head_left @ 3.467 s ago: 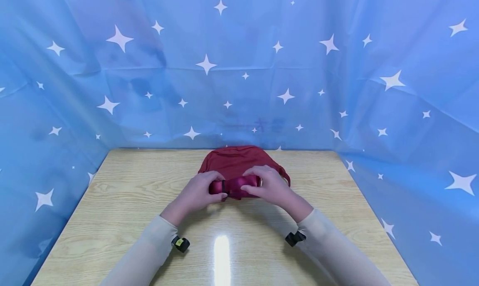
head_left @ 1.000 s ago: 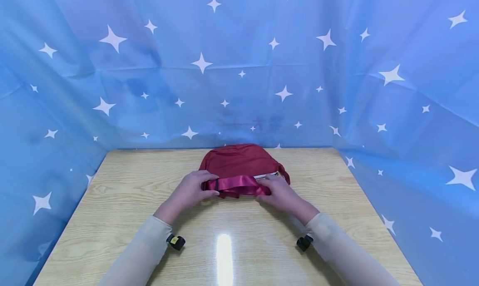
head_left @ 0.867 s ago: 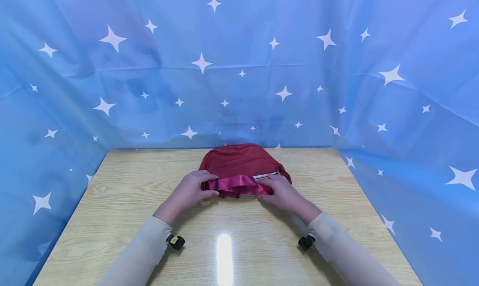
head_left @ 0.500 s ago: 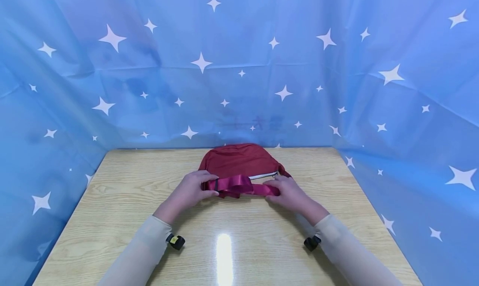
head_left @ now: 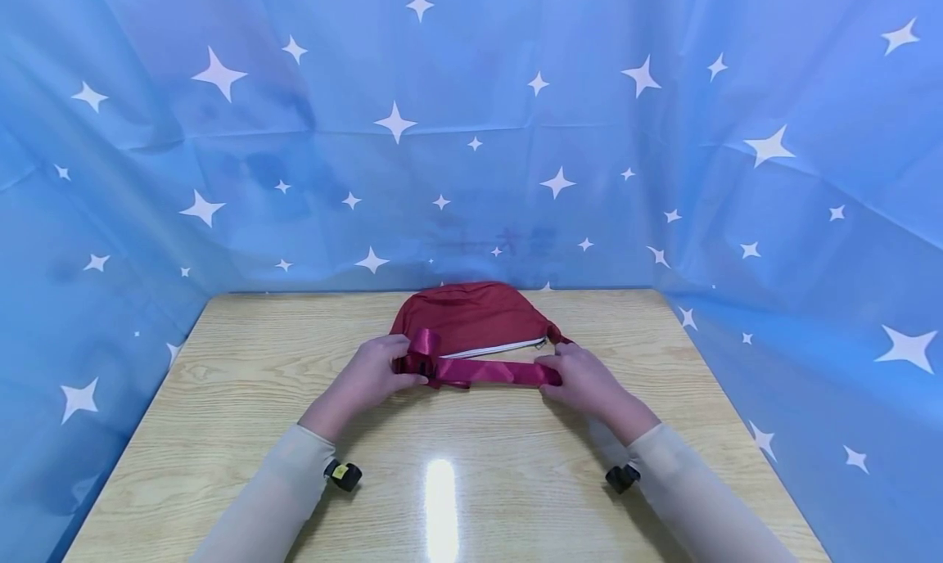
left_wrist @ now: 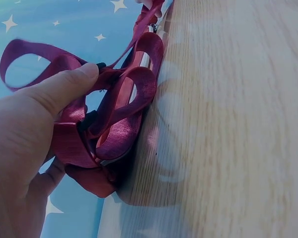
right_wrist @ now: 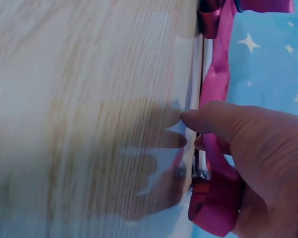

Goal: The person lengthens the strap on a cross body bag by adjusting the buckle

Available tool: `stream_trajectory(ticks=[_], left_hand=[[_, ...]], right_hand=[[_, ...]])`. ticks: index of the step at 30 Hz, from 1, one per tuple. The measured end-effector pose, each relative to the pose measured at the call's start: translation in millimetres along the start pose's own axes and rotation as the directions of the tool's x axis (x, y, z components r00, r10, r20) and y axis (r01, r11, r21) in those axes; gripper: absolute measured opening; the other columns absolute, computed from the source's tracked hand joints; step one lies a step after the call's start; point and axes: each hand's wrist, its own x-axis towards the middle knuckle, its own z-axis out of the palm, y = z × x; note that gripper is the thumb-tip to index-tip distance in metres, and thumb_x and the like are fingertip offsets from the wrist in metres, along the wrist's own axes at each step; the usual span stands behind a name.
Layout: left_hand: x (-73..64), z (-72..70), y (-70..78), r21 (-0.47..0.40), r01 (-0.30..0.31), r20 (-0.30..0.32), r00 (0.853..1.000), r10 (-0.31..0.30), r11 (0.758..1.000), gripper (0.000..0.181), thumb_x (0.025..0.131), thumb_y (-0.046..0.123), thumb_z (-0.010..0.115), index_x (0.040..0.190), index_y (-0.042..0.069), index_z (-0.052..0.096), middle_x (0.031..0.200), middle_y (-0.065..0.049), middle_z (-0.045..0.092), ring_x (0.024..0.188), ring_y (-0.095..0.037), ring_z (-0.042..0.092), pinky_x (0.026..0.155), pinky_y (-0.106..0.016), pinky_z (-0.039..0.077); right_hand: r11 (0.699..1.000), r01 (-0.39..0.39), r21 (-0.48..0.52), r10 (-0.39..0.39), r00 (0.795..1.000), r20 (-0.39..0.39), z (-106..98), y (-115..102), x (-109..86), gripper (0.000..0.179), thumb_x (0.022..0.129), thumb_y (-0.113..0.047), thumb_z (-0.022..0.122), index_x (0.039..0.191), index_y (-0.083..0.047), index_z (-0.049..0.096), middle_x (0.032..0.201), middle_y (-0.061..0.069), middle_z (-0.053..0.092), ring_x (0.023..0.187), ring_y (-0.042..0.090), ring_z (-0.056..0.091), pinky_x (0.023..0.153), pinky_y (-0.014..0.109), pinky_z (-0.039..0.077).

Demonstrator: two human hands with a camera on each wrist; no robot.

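A dark red waist bag lies flat at the table's back edge, its pale zipper showing along the near side. In front of it a shiny magenta strap runs fairly straight between both hands. My left hand pinches the strap by its black slider buckle, thumb on top; several loose strap loops stand out around it. My right hand pinches the strap's other stretch between thumb and fingers, near the zipper's right end. In the right wrist view the strap curls below that hand.
The pale wood table has a bright light reflection toward its near edge. A blue cloth with white stars hangs behind and along both sides of the table. Small black cameras sit at the wrists.
My right hand has moved right along the bag, drawing the strap out straighter and baring more zipper. The left hand has shifted slightly left, and a strap loop now stands up beside it.
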Motion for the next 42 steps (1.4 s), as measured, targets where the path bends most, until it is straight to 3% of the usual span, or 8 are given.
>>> stream_trajectory(ticks=[5,8,13,20,28,34,37,42], left_hand=[[0.2,-0.3,0.5,0.001,0.034,0.007,0.999,-0.034,0.999,0.055,0.089,0.031,0.097,0.131,0.001,0.078,0.126,-0.01,0.076,0.119,-0.033,0.072,0.107,-0.05,0.057],[-0.2,-0.8,1.0,0.002,0.035,0.007,0.999,-0.035,0.999,0.055,0.089,0.03,0.096,0.131,-0.001,0.078,0.126,-0.011,0.076,0.12,-0.034,0.072,0.107,-0.051,0.057],[-0.2,-0.9,1.5,0.005,0.033,0.007,0.999,-0.033,0.999,0.055,0.089,0.029,0.096,0.131,0.0,0.078,0.126,-0.011,0.076,0.119,-0.034,0.072,0.107,-0.052,0.057],[0.7,-1.3,2.4,0.002,0.034,0.011,0.999,-0.034,0.999,0.055,0.09,0.03,0.096,0.133,0.001,0.078,0.127,-0.01,0.076,0.119,-0.035,0.071,0.107,-0.052,0.056],[1.5,-1.8,3.1,0.007,0.021,0.006,1.0,-0.022,1.0,0.054,0.089,0.031,0.097,0.131,0.003,0.079,0.124,-0.008,0.077,0.116,-0.032,0.072,0.104,-0.051,0.058],[1.3,-1.9,3.1,0.014,0.03,0.008,1.0,-0.03,0.999,0.05,0.088,0.031,0.098,0.127,0.006,0.081,0.123,-0.007,0.077,0.114,-0.029,0.072,0.103,-0.048,0.059],[1.6,-1.8,2.8,0.009,0.016,0.011,1.0,-0.016,1.0,0.042,0.088,0.032,0.098,0.121,0.01,0.083,0.117,-0.002,0.076,0.104,-0.023,0.071,0.094,-0.043,0.06],[1.3,-2.2,1.8,-0.015,0.012,0.012,1.0,-0.012,1.0,0.04,0.088,0.031,0.097,0.122,0.014,0.083,0.114,0.003,0.075,0.098,-0.016,0.066,0.087,-0.038,0.059]], right_hand=[[0.999,0.028,-0.034,-0.028,1.0,-0.008,0.9,-9.2,0.8,0.049,0.089,-0.028,0.094,0.131,-0.009,0.078,0.108,0.007,0.067,0.096,0.023,0.062,0.084,0.043,0.056],[0.999,0.032,-0.013,-0.032,0.999,0.002,2.9,-19.2,5.1,0.058,0.09,-0.031,0.094,0.138,-0.007,0.073,0.129,0.015,0.07,0.116,0.034,0.068,0.102,0.053,0.057],[0.987,0.02,0.16,-0.024,0.999,0.022,10.2,-36.5,18.7,0.066,0.093,-0.034,0.093,0.148,-0.009,0.067,0.145,0.012,0.067,0.137,0.035,0.062,0.115,0.057,0.05],[0.917,0.092,0.388,-0.114,0.993,0.034,20.4,-55.9,35.2,0.081,0.097,-0.027,0.09,0.166,-0.011,0.05,0.16,0.009,0.059,0.15,0.031,0.054,0.122,0.053,0.044],[0.928,0.119,0.353,-0.128,0.992,0.003,27.0,-64.3,37.8,0.064,0.1,-0.032,0.085,0.158,-0.024,0.06,0.115,-0.004,0.059,0.103,0.018,0.058,0.089,0.042,0.053],[0.924,0.125,0.36,-0.121,0.992,-0.034,24.2,-63.5,35.3,0.051,0.103,-0.034,0.082,0.151,-0.027,0.067,0.109,-0.003,0.058,0.094,0.019,0.057,0.082,0.039,0.052],[0.922,0.111,0.37,-0.107,0.994,-0.031,21.9,-60.7,32.0,0.05,0.104,-0.036,0.082,0.151,-0.027,0.068,0.13,0.008,0.069,0.121,0.032,0.066,0.099,0.051,0.057],[0.916,0.064,0.397,-0.063,0.998,-0.015,18.2,-51.1,23.4,0.049,0.104,-0.036,0.081,0.151,-0.028,0.069,0.157,0.02,0.06,0.151,0.049,0.049,0.117,0.067,0.044]])
